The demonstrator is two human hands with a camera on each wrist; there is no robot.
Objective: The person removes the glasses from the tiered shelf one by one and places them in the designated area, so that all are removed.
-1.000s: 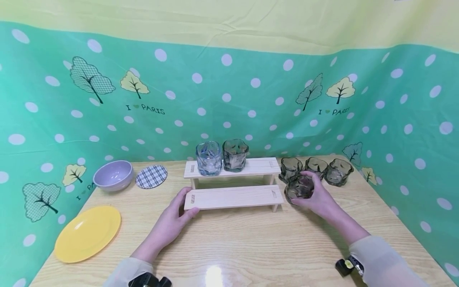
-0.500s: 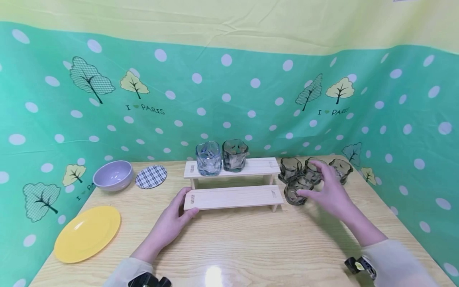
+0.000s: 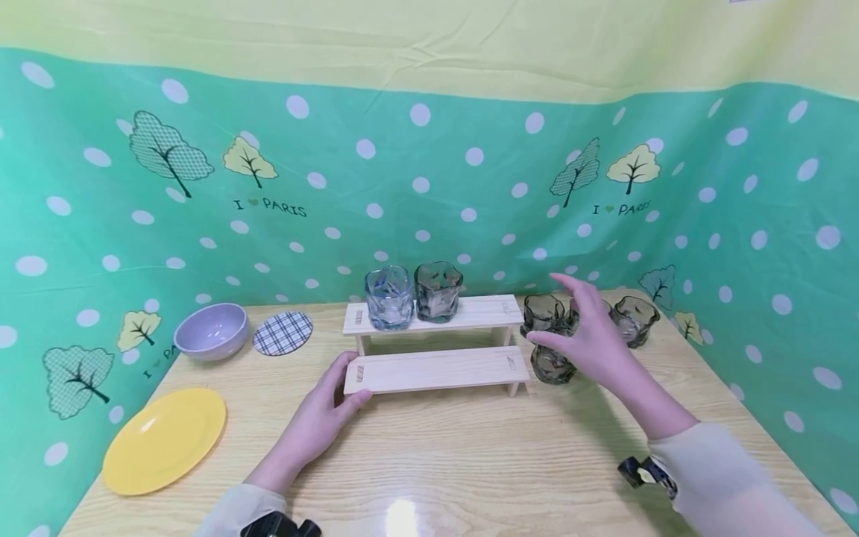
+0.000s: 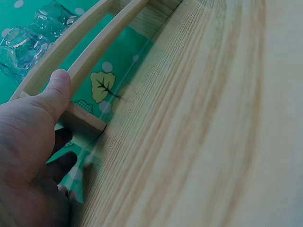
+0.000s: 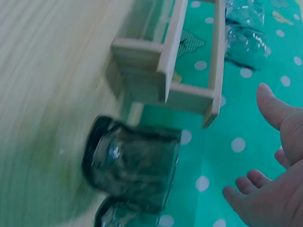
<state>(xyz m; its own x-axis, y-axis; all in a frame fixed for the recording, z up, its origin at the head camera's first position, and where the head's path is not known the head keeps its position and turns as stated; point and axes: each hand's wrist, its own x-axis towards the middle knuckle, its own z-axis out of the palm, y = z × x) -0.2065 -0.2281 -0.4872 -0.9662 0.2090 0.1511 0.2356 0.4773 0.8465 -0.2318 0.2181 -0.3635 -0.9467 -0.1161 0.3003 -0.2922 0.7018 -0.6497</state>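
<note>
A pale wooden two-tier stand (image 3: pixel 436 371) is in the middle of the head view. My left hand (image 3: pixel 323 412) grips the left end of its lower board, thumb along the edge in the left wrist view. On the upper board are a clear bluish glass (image 3: pixel 390 300) and a smoky grey glass (image 3: pixel 438 293), side by side. More smoky glasses stand right of the stand, the nearest glass (image 3: pixel 552 365) close to its front corner. Above them my right hand (image 3: pixel 597 339) hovers with thumb and fingers spread, holding nothing and partly covering them.
A purple bowl (image 3: pixel 212 333), a checked round coaster (image 3: pixel 283 333) and a yellow plate (image 3: pixel 164 441) lie on the left of the wooden table (image 3: pixel 456 462). A green dotted cloth (image 3: pixel 423 194) rises behind and along the right side.
My right hand has let go of the nearest smoky glass, drawn back to the right, then come up and leftward over the glasses. The left hand keeps its place on the stand.
</note>
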